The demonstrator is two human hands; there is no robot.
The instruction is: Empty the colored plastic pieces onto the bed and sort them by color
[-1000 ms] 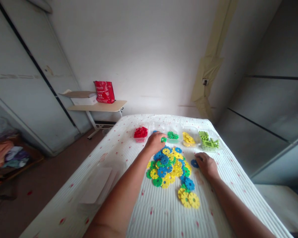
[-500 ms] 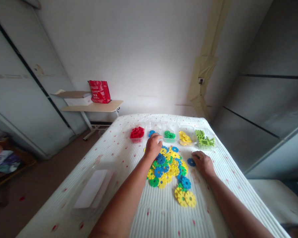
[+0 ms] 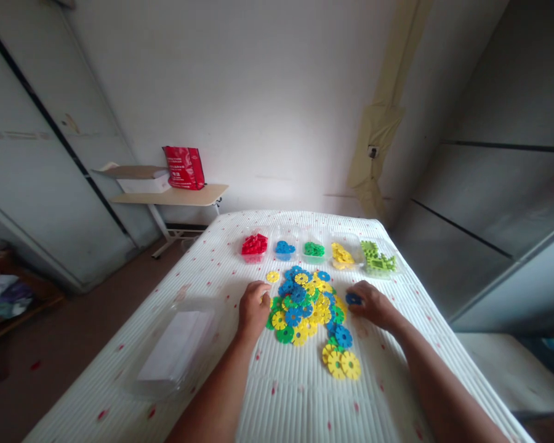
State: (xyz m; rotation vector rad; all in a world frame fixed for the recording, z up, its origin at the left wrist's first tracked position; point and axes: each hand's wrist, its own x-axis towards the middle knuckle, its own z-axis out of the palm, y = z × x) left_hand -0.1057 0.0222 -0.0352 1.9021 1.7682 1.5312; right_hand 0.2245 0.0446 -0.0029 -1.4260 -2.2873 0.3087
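Note:
At the left edge of a pile of flower-shaped plastic discs (image 3: 300,311), my left hand (image 3: 253,309) rests with its fingers loosely curved, thumb and forefinger apart. I make out nothing held there; its fingertips lie beside the discs. On the other side of the pile, my right hand (image 3: 373,304) has its fingers closed on a blue disc (image 3: 353,299) close to the table. The pile mixes yellow, blue and green. A lone yellow disc (image 3: 272,277) lies behind my left hand, and overlapping yellow discs (image 3: 350,365) trail toward me.
Behind the pile stand clear tubs of red pieces (image 3: 254,244), blue pieces (image 3: 285,248), green pieces (image 3: 314,249), yellow pieces (image 3: 341,253) and light-green pieces (image 3: 378,258). A clear container with white paper (image 3: 175,344) lies left. A red bag (image 3: 183,167) stands on a side table (image 3: 180,195).
My left hand has come back from the blue tub to the pile's left edge, uncovering that tub and the lone yellow disc. My right hand has shifted slightly left, over the blue disc.

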